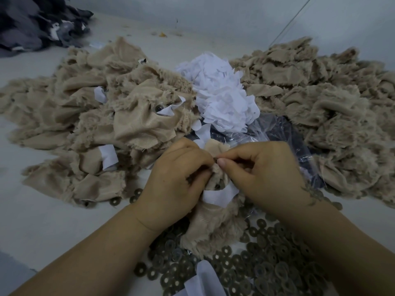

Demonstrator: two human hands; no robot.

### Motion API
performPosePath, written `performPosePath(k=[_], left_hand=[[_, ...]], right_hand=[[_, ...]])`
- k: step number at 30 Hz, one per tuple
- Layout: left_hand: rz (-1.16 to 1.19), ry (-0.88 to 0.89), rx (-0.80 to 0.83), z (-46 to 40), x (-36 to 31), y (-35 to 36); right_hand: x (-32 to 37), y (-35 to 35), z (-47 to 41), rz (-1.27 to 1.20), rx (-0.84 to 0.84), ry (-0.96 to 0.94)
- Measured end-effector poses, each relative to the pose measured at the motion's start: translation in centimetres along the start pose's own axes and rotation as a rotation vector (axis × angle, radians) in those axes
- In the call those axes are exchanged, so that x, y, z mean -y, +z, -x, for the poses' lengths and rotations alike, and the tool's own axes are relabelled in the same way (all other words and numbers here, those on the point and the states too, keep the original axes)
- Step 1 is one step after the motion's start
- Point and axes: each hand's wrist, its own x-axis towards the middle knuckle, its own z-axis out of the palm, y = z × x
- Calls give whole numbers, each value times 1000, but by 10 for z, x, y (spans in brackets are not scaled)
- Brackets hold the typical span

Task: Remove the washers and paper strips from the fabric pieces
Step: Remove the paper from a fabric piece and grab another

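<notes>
My left hand (175, 178) and my right hand (265, 174) both pinch one beige furry fabric piece (213, 223) at its top, fingertips meeting in the middle. A white paper strip (218, 195) wraps around this piece just below my fingers, with a small dark washer (217, 186) showing above it. Beneath my forearms lies a spread of several round dark washers (267, 265). A heap of loose white paper strips (222, 97) sits behind my hands.
A beige fabric pile (89, 124) with paper strips still on it lies to the left; another beige pile (324, 107) lies to the right. Clear plastic over something dark (275, 133) sits behind my right hand. Dark grey fabric (32, 22) fills the far left corner.
</notes>
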Motion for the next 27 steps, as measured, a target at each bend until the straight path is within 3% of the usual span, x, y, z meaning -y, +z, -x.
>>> performPosePath(k=[6, 14, 18, 27], left_hand=[[-19, -25, -28, 0, -1, 2], [-66, 44, -75, -1, -4, 2], [-46, 32, -52, 1, -8, 3], [-148, -13, -4, 3, -16, 10]], right_hand=[[4, 2, -1, -136, 25, 209], [7, 0, -6, -759, 187, 707], [9, 1, -8, -1044, 215, 831], [12, 4, -8, -1111, 193, 938]])
